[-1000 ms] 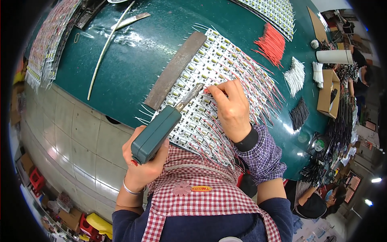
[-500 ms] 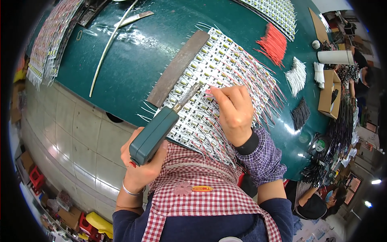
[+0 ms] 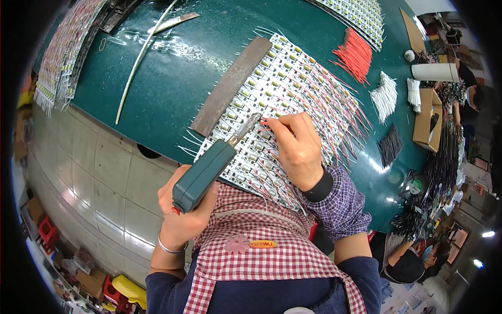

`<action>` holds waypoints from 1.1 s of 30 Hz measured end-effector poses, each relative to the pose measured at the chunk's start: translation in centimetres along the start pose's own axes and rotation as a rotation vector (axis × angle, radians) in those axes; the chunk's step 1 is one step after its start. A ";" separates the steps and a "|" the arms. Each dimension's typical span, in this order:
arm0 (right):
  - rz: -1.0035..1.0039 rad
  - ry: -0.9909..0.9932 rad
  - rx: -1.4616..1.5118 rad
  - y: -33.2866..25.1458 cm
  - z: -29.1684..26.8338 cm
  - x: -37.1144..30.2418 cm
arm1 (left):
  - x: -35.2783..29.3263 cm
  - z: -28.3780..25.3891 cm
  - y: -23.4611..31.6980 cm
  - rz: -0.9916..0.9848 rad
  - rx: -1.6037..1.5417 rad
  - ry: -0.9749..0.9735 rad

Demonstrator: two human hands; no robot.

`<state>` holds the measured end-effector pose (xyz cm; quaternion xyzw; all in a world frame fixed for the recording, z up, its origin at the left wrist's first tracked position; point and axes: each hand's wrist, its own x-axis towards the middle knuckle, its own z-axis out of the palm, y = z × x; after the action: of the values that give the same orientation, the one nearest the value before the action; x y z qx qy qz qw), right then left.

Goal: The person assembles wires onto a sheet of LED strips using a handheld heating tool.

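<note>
My left hand (image 3: 183, 217) is wrapped round the green handle of a soldering iron (image 3: 204, 172). The iron's metal tip points up and right, over a panel of small white circuit boards (image 3: 250, 149). Close to that tip, my right hand (image 3: 300, 152) pinches a short red wire (image 3: 264, 121) between thumb and forefinger, its end down at the boards. Whether tip and wire touch is too small to tell. Rows of red and white wires stick out from the panel's right part. Along its upper left side lies a flat brown bar (image 3: 232, 86).
On the green table (image 3: 172, 78) lie bundles of red wires (image 3: 355, 56), white wires (image 3: 385, 98) and black wires (image 3: 390, 145). More board panels (image 3: 68, 52) are stacked at the far left. A cardboard box (image 3: 428, 120) stands right; a co-worker (image 3: 413, 261) sits at lower right.
My right hand has shifted slightly left and down with the red wire. The iron's tip has moved a little down and right, staying beside the fingers.
</note>
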<state>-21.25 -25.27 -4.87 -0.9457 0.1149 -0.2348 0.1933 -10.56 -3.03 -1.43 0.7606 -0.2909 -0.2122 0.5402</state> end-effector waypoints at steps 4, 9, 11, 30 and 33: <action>0.004 -0.001 -0.010 -0.1 0.1 -0.1 | 0.1 0.0 0.1 -0.008 0.028 -0.018; -0.001 0.003 -0.021 -0.2 0.1 -0.1 | 0.1 0.2 -0.1 0.007 0.032 -0.002; -0.005 0.003 -0.025 -0.2 0.1 -0.1 | 0.1 0.2 -0.1 0.006 0.043 0.004; -0.045 0.002 -0.081 -0.4 0.1 0.1 | -0.2 -0.3 0.1 0.029 0.038 0.016; -0.041 -0.003 -0.083 -0.4 0.2 0.0 | -0.2 -0.1 0.1 0.043 0.025 0.018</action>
<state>-21.11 -24.86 -4.85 -0.9553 0.1048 -0.2325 0.1494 -10.65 -2.82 -1.31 0.7628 -0.3047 -0.1901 0.5377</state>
